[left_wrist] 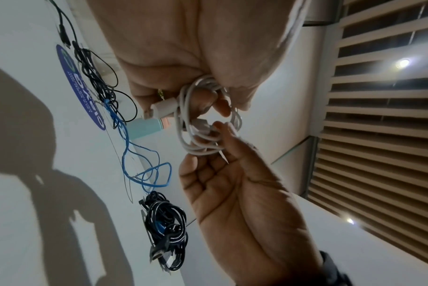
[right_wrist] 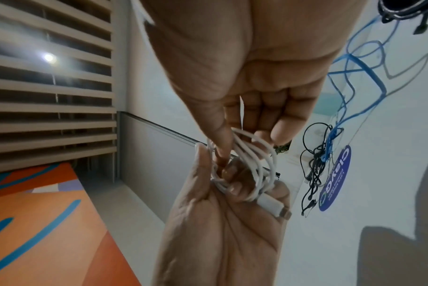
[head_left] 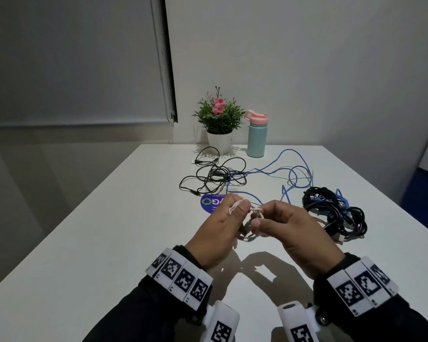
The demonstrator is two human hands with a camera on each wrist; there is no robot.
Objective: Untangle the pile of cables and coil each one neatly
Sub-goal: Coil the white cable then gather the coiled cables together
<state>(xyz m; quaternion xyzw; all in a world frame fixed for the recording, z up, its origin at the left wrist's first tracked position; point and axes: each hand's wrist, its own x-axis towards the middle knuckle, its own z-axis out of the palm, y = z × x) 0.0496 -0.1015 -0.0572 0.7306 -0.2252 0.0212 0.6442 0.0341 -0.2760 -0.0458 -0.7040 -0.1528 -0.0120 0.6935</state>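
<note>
The white cable (left_wrist: 203, 123) hangs as a small bundle of loops between the two hands, above the tabletop (head_left: 114, 243) and in front of the person, its loops dropping from the left hand (head_left: 220, 233) toward the right hand (head_left: 297, 233). The left hand curls round the loops with the plug end sticking out below its fingers; the right hand pinches a strand at the bundle's lower edge, so it seems the one to feed the next turn. Farther back a thin black cable (head_left: 215, 174) and a blue cable (head_left: 282, 169) lie loose and crossed, with a dark coiled bundle (head_left: 336, 213) to the right. A potted plant (head_left: 219, 119) and a bottle (head_left: 256, 134) stand against the pale wall.
</note>
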